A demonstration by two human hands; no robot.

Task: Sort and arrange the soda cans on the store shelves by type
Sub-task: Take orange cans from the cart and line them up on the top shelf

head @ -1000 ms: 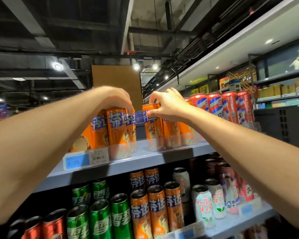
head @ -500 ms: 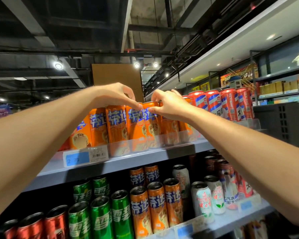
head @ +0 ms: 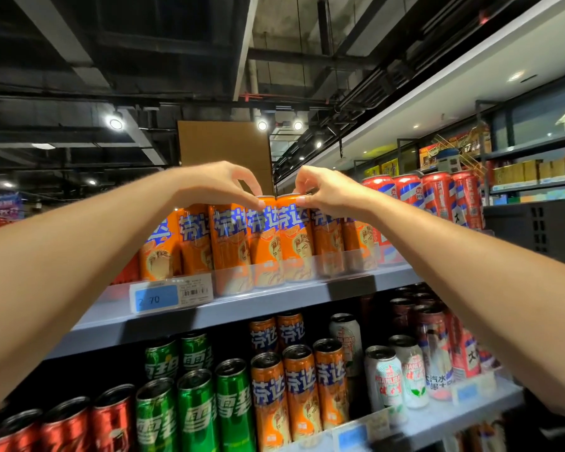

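- Versus half a second back, we see both hands closer together; the two orange cans they grip now touch side by side, and the gap in the top-shelf row is closed.
- Left hand (head: 216, 187) pinches the rim of the left can (head: 264, 243) with thumb and fingertips.
- Right hand (head: 327, 190) pinches the rim of the right can (head: 296, 243) the same way.
- Both cans stand upright on the top shelf (head: 274, 296), mid-row, behind the clear front lip.
- Top shelf count: we make out seven orange cans across the front, the gripped pair included; four red-white-blue striped cans (head: 424, 197) to the right of them. More behind, cannot tell how many.
- Price tag (head: 172, 293) on the shelf edge, left of the pair, blue patch reading 2.70.
- Lower shelf (head: 437, 419): three red cans (head: 79, 425) at far left, five green cans (head: 196, 412), five orange cans (head: 300, 389) in two rows, three white cans (head: 388, 380), then dark and red ones at right, too crowded for us to count.
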